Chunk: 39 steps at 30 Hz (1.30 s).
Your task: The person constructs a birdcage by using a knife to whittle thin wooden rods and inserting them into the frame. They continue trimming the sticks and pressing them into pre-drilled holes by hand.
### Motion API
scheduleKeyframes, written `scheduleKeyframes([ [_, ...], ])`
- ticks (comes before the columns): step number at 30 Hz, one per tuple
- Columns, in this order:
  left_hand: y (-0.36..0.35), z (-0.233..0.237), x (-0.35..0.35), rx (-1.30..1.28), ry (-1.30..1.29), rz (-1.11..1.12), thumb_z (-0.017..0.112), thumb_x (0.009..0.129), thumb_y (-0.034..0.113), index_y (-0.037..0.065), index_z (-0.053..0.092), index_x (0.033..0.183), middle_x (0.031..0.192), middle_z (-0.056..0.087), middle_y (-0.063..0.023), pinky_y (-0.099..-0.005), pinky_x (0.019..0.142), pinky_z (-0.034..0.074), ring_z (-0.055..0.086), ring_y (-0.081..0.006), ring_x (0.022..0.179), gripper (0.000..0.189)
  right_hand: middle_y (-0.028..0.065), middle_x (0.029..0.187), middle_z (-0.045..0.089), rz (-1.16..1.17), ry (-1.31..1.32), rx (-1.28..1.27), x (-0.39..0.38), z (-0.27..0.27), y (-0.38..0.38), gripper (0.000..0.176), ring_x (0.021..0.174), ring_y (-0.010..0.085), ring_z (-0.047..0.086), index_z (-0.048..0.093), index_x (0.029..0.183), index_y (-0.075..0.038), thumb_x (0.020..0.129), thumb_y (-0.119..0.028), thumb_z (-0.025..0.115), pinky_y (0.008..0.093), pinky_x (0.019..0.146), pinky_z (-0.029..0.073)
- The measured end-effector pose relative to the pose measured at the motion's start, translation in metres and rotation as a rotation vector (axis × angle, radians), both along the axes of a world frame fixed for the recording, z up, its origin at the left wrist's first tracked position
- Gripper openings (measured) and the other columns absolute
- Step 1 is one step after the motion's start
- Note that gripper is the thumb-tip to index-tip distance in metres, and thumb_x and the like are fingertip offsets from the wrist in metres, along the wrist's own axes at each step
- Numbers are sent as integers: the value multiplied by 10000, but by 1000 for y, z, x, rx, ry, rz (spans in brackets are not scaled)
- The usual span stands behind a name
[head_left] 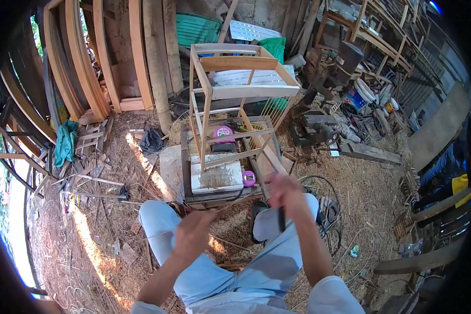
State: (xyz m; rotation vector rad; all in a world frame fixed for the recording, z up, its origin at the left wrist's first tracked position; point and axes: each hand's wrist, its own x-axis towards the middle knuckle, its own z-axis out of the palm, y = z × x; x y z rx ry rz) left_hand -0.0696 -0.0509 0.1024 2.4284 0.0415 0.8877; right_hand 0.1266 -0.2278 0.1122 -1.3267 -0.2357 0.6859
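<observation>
I sit with my knees up in light blue trousers. My right hand [287, 194] is closed around a thin dark tool [281, 219] that hangs down from the fist above my right knee. My left hand [192, 233] is raised over my left knee with its fingers curled; it looks blurred and I cannot tell whether it holds anything. In front of my knees stands a low wooden bench [217, 178] with a pale wooden frame [235, 89] standing on it.
A pink tape measure [224, 132] rests inside the frame and another pink round object [248, 178] lies on the bench. Planks lean at the back left. A machine [314, 128], buckets and cables lie to the right. Sawdust covers the ground. Another person's arm [445, 167] shows at far right.
</observation>
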Motion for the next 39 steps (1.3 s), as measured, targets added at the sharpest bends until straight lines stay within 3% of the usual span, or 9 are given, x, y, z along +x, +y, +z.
scheduleKeyframes([
  [2,20,-15,-18,-126,60,138,623,757,-86,8,608,955,817,657,-138,-333,610,529,658,-285,728,219,-77,530,361,-121,32,141,42,3,-32,291,414,26,322,592,1015,-8,972,-274,482,200,355,233],
  [7,-1,0,4,-504,185,90,613,820,-52,0,603,943,772,654,-136,-296,588,508,671,-241,692,134,-46,612,419,326,71,-2,-17,-2,-9,324,484,61,365,545,1251,-88,1003,-264,431,194,439,314],
  [12,-17,16,16,-489,184,-26,607,840,-41,-8,609,917,737,649,-128,-273,575,487,645,-164,647,84,-35,585,423,508,92,187,-27,10,15,291,464,53,356,600,1033,5,978,-261,494,202,403,251],
  [15,-14,20,10,-506,216,-77,598,843,-44,-14,599,922,742,649,-134,-270,571,484,648,-149,660,84,-45,617,429,516,94,60,-22,9,7,273,500,42,360,592,1056,-11,998,-238,453,198,431,266],
  [18,1,11,-8,-529,283,-40,585,861,-37,-25,587,909,706,633,-113,-262,552,466,626,-128,644,50,-45,599,441,-65,40,47,18,-3,-18,255,466,50,373,586,1008,-36,975,-274,500,207,404,264],
  [21,24,-6,-27,-716,356,60,575,878,-25,-41,574,891,686,612,-78,-252,552,450,596,-107,634,21,-33,598,452,6,8,183,44,-5,-45,222,480,62,408,579,1000,-59,967,-268,514,210,408,284],
  [24,10,0,-9,-672,203,-1,547,888,-41,-54,575,910,712,611,-73,-248,578,454,575,-94,647,38,-41,618,426,145,-13,-135,-3,5,-21,204,495,63,368,574,1060,-77,995,-227,452,215,424,287],
  [29,-8,11,10,-610,230,-94,554,872,-56,-42,590,928,759,635,-97,-258,580,462,584,-113,645,68,-36,594,413,539,27,196,-36,4,24,369,481,49,327,506,1233,9,992,-266,458,208,418,267],
  [39,-7,18,-3,-606,326,-111,576,873,-19,-33,590,906,656,603,-96,-265,543,463,592,-129,593,39,-40,575,423,387,-79,-45,-21,0,5,300,464,41,342,607,982,13,983,-261,484,205,406,249],
])
